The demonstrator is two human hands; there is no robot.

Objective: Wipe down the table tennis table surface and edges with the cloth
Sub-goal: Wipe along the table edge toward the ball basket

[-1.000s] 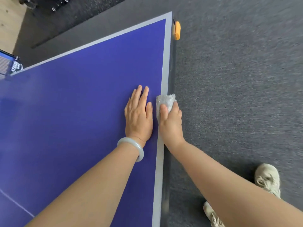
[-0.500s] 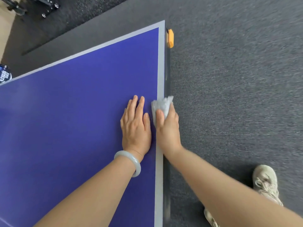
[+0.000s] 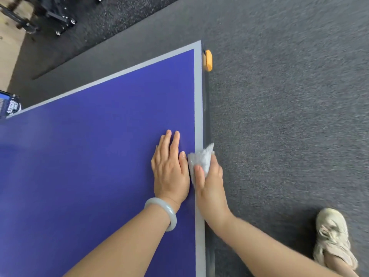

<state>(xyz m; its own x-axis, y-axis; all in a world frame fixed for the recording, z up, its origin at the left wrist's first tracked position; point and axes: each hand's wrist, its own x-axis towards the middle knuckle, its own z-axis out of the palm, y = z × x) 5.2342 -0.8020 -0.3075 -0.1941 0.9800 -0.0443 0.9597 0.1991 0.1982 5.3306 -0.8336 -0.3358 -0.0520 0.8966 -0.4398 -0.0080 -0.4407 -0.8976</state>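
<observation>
Two hands and a cloth at the side of a blue table.

A black frame with little wheels (image 3: 58, 15) stands on the floor at the far left. The blue table (image 3: 79, 166) fills the left side. The left hand (image 3: 170, 172) lies flat on it with straight fingers, holding nothing, and a pale bracelet (image 3: 163, 211) sits on that wrist. Just beside it, the white cloth (image 3: 200, 159) sits bunched on the grey edge strip (image 3: 198, 96). The right hand (image 3: 210, 186) grips the cloth, thumb on top and fingers curled over the table's side. An orange corner piece (image 3: 208, 60) sticks out farther up the edge. Grey carpet (image 3: 279, 116) and a pale shoe (image 3: 331, 234) are on the right.
</observation>
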